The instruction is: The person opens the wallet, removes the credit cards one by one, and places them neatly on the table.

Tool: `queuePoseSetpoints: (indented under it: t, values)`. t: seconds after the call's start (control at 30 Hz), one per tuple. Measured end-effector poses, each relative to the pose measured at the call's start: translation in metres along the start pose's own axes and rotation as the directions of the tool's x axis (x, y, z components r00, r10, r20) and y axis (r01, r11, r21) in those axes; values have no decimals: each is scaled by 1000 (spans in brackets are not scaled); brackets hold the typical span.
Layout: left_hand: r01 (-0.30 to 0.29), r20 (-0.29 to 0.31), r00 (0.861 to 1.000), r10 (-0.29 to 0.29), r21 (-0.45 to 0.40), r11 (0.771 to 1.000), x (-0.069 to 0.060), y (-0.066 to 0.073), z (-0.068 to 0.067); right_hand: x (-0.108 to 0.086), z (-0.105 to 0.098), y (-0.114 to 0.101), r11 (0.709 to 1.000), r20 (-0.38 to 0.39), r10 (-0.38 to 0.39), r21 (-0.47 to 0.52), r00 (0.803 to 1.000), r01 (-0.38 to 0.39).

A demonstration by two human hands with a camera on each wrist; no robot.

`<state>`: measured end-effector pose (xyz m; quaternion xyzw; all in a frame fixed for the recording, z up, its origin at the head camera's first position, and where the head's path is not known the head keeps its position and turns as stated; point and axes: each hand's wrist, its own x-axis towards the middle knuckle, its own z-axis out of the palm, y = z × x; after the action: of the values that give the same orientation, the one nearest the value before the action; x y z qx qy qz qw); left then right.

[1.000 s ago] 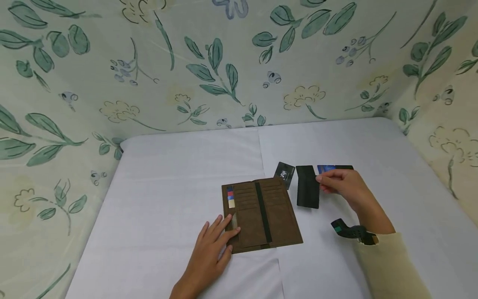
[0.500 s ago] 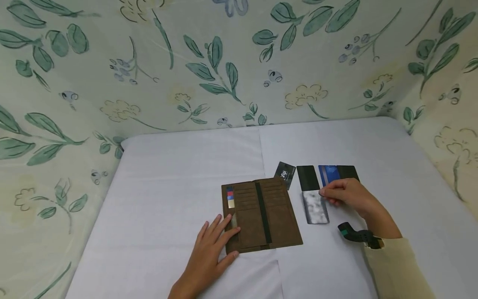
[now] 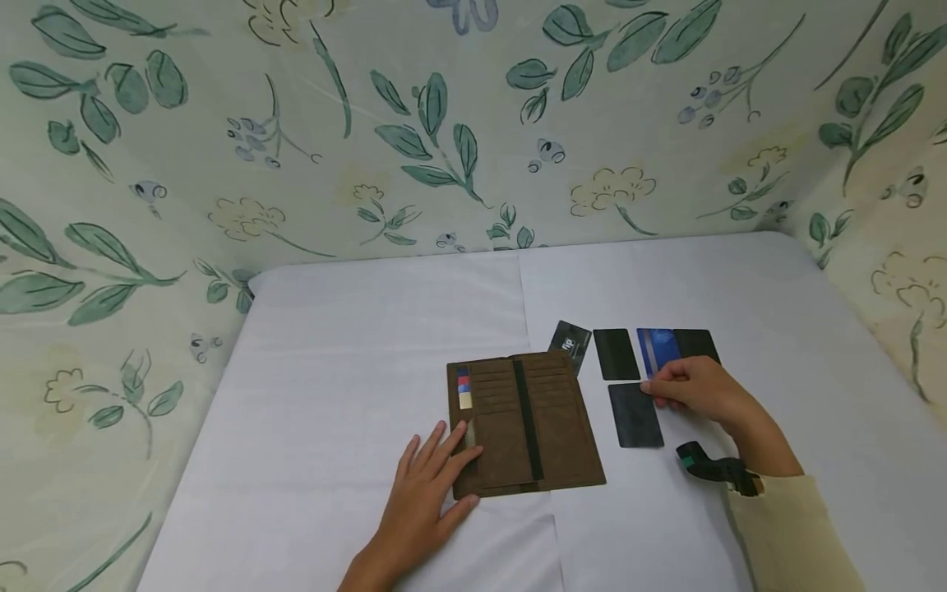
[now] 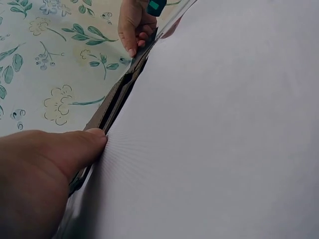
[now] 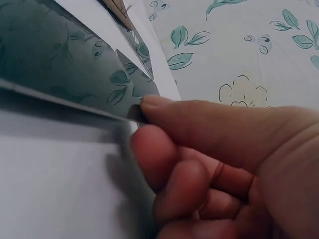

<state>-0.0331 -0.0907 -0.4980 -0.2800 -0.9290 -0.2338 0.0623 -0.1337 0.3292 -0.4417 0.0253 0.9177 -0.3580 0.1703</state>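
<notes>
A brown wallet (image 3: 499, 460) lies spread flat on the white table, a dark strap down its middle and card slots on both halves. My left hand (image 3: 422, 493) rests on its lower left edge with fingers extended; the thumb is at the near edge. To the right of the wallet, my right hand (image 3: 699, 390) pinches the upper right corner of a black card (image 3: 635, 418) between thumb and forefinger. In the right wrist view the glossy card (image 5: 60, 59) is tilted, its near edge raised off the table.
Behind the held card lies another black card (image 3: 616, 353). A dark VIP card (image 3: 570, 341) is partly tucked behind the wallet's top corner. A blue card (image 3: 657, 349) and a black card (image 3: 697, 344) lie side by side behind my right hand. A floral cloth backs the table.
The black card has come down toward me and rightward with my right hand, uncovering the black card behind it. Its glare has gone. My left hand stays on the wallet.
</notes>
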Motion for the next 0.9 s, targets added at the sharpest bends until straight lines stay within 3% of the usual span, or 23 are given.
queuePoseSetpoints:
  t: [0.17, 0.4, 0.9]
  values:
    - [14, -15, 1000, -14, -10, 1000, -1, 1, 0, 0, 1, -2, 999, 3, -38, -16, 999, 38]
    - [17, -33, 999, -19, -36, 999, 0, 0, 0, -2, 2, -5, 995, -11, -36, -93, 999, 35]
    - [41, 0, 999, -41, -87, 995, 1, -3, -1, -9, 7, -5, 987, -70, -79, -144, 994, 68]
